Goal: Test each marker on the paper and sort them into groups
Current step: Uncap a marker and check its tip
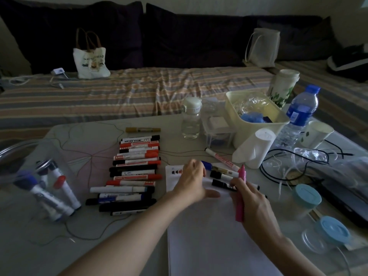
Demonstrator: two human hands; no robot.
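While the table (99, 246) held everything you needed, the work sat at its centre: the paper (209, 236) lay at six o'clock, with a few test marks (177, 172) in its corner at eleven o'clock. At nine o'clock of the paper ran the row (133, 172) of sorted markers, red and black caps stacked side by side, and further out at nine stood the jar (49, 188) with more markers upright in it. At one o'clock of the paper lay a small cluster (223, 172) of loose markers, probably untested.

Your left hand (192, 182) rested on the top of the paper with fingers curled over; whether it pinched the blue cap (206, 165) just beyond its knuckles or only pressed the sheet, I could not tell. Your right hand (253, 204) was clenched round the pink marker (241, 194), holding it nearly upright beside the paper's right edge.

You seemed to be mid-test on the pink one. I could not see whether it was uncapped. Next, you would need the tip brought down on bare paper near the marks, the sheet held steady, and then a place chosen for it by the result.
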